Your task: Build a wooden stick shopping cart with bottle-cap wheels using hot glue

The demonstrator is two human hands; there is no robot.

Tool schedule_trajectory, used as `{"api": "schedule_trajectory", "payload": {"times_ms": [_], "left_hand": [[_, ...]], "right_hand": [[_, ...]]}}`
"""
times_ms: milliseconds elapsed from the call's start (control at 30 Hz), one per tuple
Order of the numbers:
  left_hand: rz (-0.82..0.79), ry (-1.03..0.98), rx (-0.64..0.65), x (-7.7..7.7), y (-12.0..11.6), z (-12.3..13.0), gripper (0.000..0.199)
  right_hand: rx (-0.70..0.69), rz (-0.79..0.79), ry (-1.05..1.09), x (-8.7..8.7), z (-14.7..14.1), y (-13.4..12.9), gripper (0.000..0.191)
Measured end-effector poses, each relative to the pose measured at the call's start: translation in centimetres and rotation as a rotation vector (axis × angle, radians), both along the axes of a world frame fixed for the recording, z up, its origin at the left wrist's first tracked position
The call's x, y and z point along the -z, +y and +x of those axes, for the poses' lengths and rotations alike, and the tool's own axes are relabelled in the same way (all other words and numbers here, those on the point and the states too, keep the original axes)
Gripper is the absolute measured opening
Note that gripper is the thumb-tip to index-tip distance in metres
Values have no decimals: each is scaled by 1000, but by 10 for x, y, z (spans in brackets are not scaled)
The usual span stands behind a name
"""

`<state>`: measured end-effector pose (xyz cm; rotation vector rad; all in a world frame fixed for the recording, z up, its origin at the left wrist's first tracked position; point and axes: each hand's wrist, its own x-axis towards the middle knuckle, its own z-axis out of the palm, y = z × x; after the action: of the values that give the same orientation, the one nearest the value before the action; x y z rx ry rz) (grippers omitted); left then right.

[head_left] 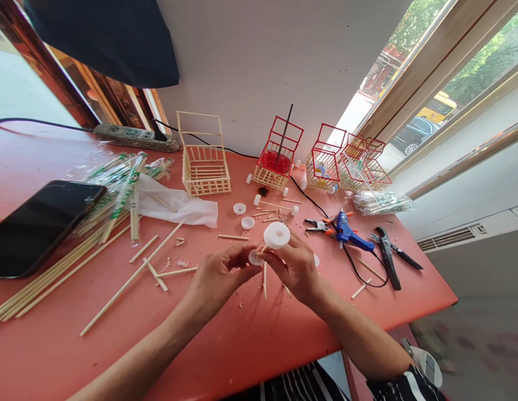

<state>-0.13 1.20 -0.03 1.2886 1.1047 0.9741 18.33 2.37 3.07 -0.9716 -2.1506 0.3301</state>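
Observation:
Near the middle of the red table (159,345), my left hand (228,271) pinches a small white cap (254,258) at its fingertips. My right hand (296,264) is closed on a short wooden stick (263,249), close beside my left fingertips. A larger white disc (277,235) sits at the top of my right fingers, its flat face toward the camera. Two loose white caps (239,209) (248,223) lie just beyond the hands. Another white cap (316,260) shows partly behind my right hand. Where the stick meets the caps is partly hidden by the fingers.
Stick-built carts (206,170) (275,159) stand along the wall. A blue glue gun (351,234) with its cable, pliers (319,225) and a black cutter (388,256) lie right. Loose sticks (133,277), wrapped chopsticks (125,189), a phone (45,225) and a power strip (129,135) are left.

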Motion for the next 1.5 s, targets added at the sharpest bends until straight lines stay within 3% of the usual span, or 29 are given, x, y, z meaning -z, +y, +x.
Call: {"api": "schedule_trajectory", "payload": {"times_ms": [1500], "left_hand": [[-22,-25,-54,2,1,3,37]], "right_hand": [[13,14,-2,1,-1,1,21]]}}
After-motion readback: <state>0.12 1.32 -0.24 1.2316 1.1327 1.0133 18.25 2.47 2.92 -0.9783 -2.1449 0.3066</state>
